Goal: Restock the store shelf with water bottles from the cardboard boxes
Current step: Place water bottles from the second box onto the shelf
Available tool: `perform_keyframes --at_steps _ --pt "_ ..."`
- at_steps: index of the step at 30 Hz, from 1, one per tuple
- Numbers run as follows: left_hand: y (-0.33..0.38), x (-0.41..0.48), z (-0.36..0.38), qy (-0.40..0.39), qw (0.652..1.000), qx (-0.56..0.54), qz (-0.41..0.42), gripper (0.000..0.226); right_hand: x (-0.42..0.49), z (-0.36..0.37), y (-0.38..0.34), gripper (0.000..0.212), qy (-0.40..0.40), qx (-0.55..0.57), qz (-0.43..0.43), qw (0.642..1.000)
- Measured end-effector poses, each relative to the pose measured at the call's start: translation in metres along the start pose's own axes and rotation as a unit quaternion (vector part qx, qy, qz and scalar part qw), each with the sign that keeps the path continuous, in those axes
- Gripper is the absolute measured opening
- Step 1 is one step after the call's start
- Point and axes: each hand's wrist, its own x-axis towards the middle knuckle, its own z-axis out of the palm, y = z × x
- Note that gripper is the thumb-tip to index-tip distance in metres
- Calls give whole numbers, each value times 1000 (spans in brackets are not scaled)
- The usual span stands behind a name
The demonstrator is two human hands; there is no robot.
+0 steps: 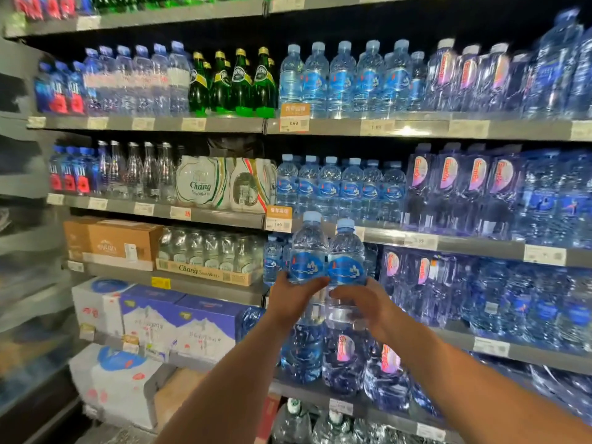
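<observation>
I hold two clear water bottles with blue labels and pale blue caps upright, side by side, in front of the store shelf [416, 240]. My left hand [293, 296] grips the lower part of the left bottle [308, 251]. My right hand [363, 304] grips the lower part of the right bottle [346, 257]. Both bottles hang level with the third shelf down, just below a row of matching bottles [339, 187]. Behind the held pair stand a few more of the same bottles [273, 259]. No cardboard box of water bottles shows near my hands.
Green glass bottles [232, 83] and more water fill the upper shelves. A brown carton [112, 243] and a Chang tray [208, 272] sit at the left of the third shelf. White and purple cartons [179, 318] lie below. Large water packs [480, 283] crowd the right.
</observation>
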Motion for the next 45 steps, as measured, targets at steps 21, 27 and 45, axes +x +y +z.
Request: perform_keyframes --at_steps 21,27,45 --pt "67 225 134 30 985 85 149 74 217 -84 -103 76 216 -8 -156 964" --pt "60 254 170 19 980 101 173 49 239 -108 -102 57 349 -83 -181 916" --pt "52 279 204 15 976 186 108 83 267 -117 -102 56 414 -135 -201 877"
